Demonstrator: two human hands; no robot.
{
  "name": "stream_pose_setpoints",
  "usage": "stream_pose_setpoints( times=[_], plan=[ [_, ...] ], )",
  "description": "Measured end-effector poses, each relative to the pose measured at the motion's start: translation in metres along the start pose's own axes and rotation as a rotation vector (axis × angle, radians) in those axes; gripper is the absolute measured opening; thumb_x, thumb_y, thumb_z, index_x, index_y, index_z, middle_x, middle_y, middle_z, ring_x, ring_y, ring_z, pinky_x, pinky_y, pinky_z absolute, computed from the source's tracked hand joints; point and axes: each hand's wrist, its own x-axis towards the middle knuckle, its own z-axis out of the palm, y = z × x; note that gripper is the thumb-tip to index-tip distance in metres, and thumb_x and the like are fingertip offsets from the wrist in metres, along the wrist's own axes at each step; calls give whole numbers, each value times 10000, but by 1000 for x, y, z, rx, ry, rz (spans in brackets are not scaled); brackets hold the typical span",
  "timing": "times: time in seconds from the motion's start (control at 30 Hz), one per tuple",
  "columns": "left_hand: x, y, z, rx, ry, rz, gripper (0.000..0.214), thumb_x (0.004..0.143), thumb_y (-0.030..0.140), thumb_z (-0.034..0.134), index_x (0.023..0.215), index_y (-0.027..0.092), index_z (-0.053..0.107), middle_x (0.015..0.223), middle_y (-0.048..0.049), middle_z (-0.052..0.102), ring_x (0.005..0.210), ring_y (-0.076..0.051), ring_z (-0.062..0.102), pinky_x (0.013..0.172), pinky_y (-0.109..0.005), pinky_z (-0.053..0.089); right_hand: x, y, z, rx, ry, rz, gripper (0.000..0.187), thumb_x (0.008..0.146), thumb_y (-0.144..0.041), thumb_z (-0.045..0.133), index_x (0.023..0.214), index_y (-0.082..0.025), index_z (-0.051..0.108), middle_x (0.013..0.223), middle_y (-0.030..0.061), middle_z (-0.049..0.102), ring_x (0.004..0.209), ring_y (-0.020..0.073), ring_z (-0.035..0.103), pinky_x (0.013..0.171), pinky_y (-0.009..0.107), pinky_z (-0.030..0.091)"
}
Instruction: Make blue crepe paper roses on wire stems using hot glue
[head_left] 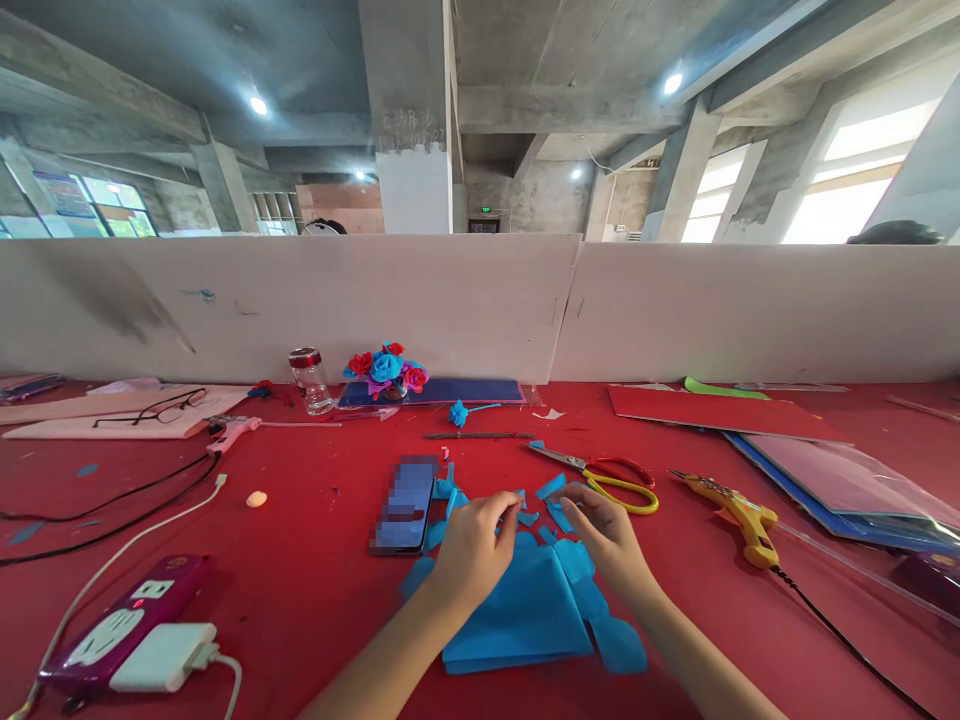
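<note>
Above blue paper sheets, left hand pinches a blue scrap; right hand fingers half-curled, grip unclear; scissors, glue gun sit right, presumably for reach.

Two bare forearms, the left and the right, reach in from the bottom edge of the head view and angle toward each other. The left hand bends inward at the wrist, thumb and forefinger drawn together in a pinch. Opposite, near but apart, the right hand curls its fingers, their tips too small to read clearly.
</note>
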Motion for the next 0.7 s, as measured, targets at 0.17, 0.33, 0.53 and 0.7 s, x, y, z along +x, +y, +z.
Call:
stream_pose_setpoints(
  times=[0.17, 0.33, 0.53, 0.7],
  plan=[
    [-5, -4, 3, 204, -35, 176, 230, 840, 111, 437, 981, 175, 608, 854, -81, 708, 775, -220, 663, 660, -297, 498, 0, -4, 6, 122, -27, 193, 330, 741, -440, 596, 589, -148, 575, 529, -22, 472, 510, 92, 400, 465, 215, 314],
    [-6, -6, 4, 299, -13, 234, 214, 837, 114, 451, 967, 179, 608, 773, -56, 707, 682, -208, 664, 577, -283, 496, -1, -10, 7, 161, 8, 280, 344, 697, -462, 632, 583, -139, 598, 517, -28, 451, 497, 89, 366, 466, 222, 310],
    [-7, -6, 5, 312, -11, 233, 208, 836, 117, 454, 964, 191, 600, 747, -47, 701, 661, -192, 664, 544, -256, 487, -2, -7, 6, 216, 4, 323, 322, 686, -454, 647, 603, -144, 625, 555, -7, 527, 533, 110, 436, 509, 233, 352],
    [-6, -8, 6, 292, -16, 229, 211, 837, 113, 448, 968, 194, 594, 769, -48, 703, 684, -190, 664, 567, -258, 493, 0, -2, 4, 222, -31, 310, 303, 679, -432, 664, 607, -140, 628, 549, -5, 535, 534, 108, 441, 508, 231, 348]
  ],
)
